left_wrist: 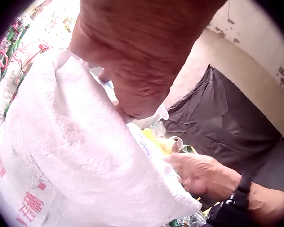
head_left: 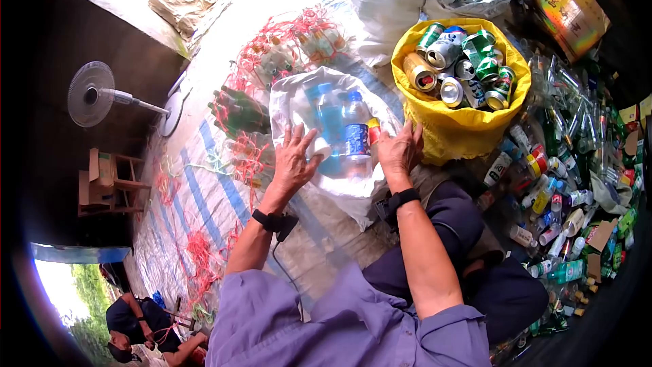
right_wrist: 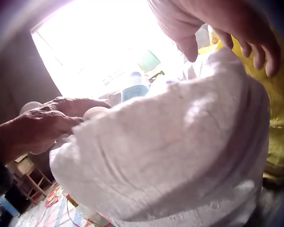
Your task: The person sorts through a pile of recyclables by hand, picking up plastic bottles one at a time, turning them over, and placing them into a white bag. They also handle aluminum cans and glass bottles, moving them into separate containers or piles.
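Observation:
A white woven sack (head_left: 285,98) stands mouth-up in front of me, with blue-tinted and clear plastic bottles (head_left: 356,132) inside, one blue-labelled. On its left edge lies my left hand (head_left: 295,160), fingers extended and thumb spread towards the bottles. At the right edge is my right hand (head_left: 399,153), its fingers loosely bent over the outer side in the right wrist view, the thumb apart from them. Something red and yellow (head_left: 374,130) shows beside the right fingertips. The sack's wall (left_wrist: 80,142) hides most of its contents in the left wrist view.
A yellow sack (head_left: 455,129) heaped with cans stands right of the white one. Bottles (head_left: 557,211) pile up along the right. Green bottles (head_left: 238,112) and red strings (head_left: 200,258) lie left. A fan (head_left: 92,95) and another person (head_left: 149,326) are farther left.

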### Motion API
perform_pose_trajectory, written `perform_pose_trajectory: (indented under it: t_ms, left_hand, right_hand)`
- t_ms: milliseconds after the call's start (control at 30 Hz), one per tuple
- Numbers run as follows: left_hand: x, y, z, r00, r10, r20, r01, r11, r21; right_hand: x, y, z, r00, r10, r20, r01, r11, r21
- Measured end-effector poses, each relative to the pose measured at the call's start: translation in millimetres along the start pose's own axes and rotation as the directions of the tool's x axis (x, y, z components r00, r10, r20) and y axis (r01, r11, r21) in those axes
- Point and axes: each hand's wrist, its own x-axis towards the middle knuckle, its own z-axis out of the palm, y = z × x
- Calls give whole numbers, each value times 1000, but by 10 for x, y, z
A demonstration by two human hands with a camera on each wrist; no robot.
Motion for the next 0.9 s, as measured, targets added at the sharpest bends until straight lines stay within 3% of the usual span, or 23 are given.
perform_pose_trajectory:
  t_ms: [33,133,200,267,400,500,600,633,700,733,800,833,867,900]
  left_hand:
    - [18,-85,63,999,30,-13,-31,997,-65]
    - [27,-129,84,999,22,29,-18,990,-143]
    - [32,-166,62,999,38,36,-33,992,-120]
    - [41,-196,37,997,56,44,-52,994,-98]
    - [100,-259,-2,994,43,105,-34,996,-88]
    - [175,-308,34,993,31,118,-17,992,-121]
    - [284,-353,156,992,10,129,7,991,-136]
    - [313,-371,201,991,33,129,-17,992,-123]
    - [359,-335,207,989,68,130,-60,996,-62]
    - [357,-288,175,990,70,125,-63,996,-61]
    - [343,-160,64,978,57,201,-68,997,49]
    - [306,-97,-3,984,157,80,-166,980,112]
    - [333,-49,-77,983,164,78,-172,979,111]
    - [380,-18,-149,997,-8,83,13,999,-53]
  right_hand:
    - [12,111,104,986,141,93,-145,989,33]
    - [49,329,344,952,242,189,-254,966,42]
    - [51,359,320,973,205,106,-204,979,-19]
    - [94,251,61,938,222,267,-257,961,102]
    - [48,301,80,971,152,185,-165,985,58]
    - [-16,226,-79,984,56,169,-80,987,141]
    - [-42,270,3,962,-45,270,89,984,-152]
    - [-73,443,310,974,-96,203,164,922,-351]
    - [-53,487,300,977,-161,142,213,815,-538]
    - [-41,537,208,992,-99,75,115,962,-246]
    - [42,592,97,1000,-19,24,17,996,83]
    - [94,662,133,976,135,172,-188,921,341]
    - [122,731,173,907,232,351,-398,745,536]
    - [108,756,144,911,171,375,-381,696,609]
